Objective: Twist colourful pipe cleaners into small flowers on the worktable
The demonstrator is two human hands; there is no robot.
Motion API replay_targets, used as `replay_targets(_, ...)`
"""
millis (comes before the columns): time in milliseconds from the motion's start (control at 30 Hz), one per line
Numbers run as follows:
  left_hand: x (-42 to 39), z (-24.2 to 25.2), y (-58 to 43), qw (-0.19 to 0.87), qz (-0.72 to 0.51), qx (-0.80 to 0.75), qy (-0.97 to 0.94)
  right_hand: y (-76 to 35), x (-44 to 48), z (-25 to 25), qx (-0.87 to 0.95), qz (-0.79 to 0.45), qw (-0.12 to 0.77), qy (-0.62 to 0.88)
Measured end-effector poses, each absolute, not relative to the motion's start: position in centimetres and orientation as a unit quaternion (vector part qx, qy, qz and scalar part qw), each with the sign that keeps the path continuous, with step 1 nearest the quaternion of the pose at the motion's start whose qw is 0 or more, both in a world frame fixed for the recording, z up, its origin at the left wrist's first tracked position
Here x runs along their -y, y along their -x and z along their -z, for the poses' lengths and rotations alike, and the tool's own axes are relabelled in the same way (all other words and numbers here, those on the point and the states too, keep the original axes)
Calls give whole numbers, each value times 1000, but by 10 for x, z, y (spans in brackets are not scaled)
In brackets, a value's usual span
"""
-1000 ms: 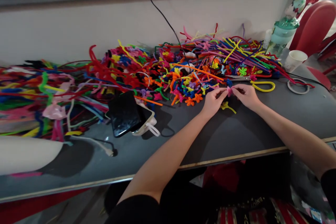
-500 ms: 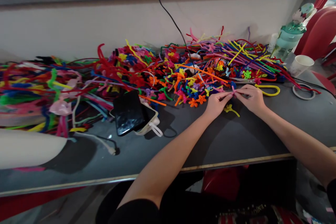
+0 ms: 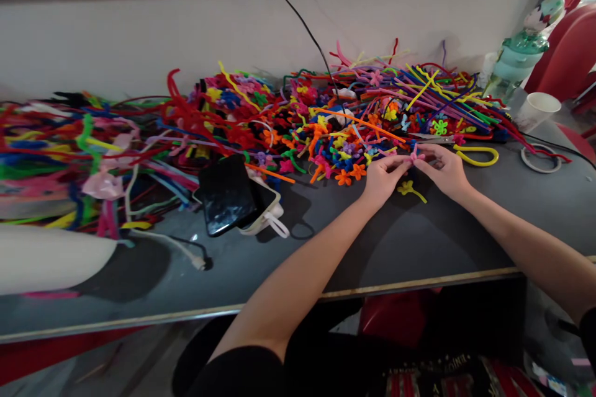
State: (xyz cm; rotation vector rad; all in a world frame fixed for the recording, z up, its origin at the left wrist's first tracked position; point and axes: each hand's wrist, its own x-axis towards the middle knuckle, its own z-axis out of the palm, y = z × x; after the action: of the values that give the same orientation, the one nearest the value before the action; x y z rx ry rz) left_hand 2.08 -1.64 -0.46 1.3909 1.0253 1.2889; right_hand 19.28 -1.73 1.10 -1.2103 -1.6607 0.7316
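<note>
My left hand and my right hand meet over the grey table, fingertips pinched together on a small pink pipe-cleaner piece. A yellow pipe-cleaner flower lies on the table just below the hands. Behind them spreads a large heap of coloured pipe cleaners and small twisted flowers. A yellow pipe-cleaner loop lies to the right of my right hand.
A dark phone leans on a white stand left of centre, with a white cable nearby. A green bottle, a paper cup and a tape ring stand at the right. A white object lies at the left edge.
Both hands have stayed together on the pink piece, working it with small finger movements. The view shifted slightly; nothing else moved.
</note>
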Motion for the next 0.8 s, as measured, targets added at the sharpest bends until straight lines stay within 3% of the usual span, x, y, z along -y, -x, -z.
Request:
replay_targets(467,11,9,-15,486,-506,-379,-604,-198,11,-18,650,-457,431,427)
replay_targets(800,11,6,-17,444,-504,-400,-624,-197,10,-12,662,-414,409,472)
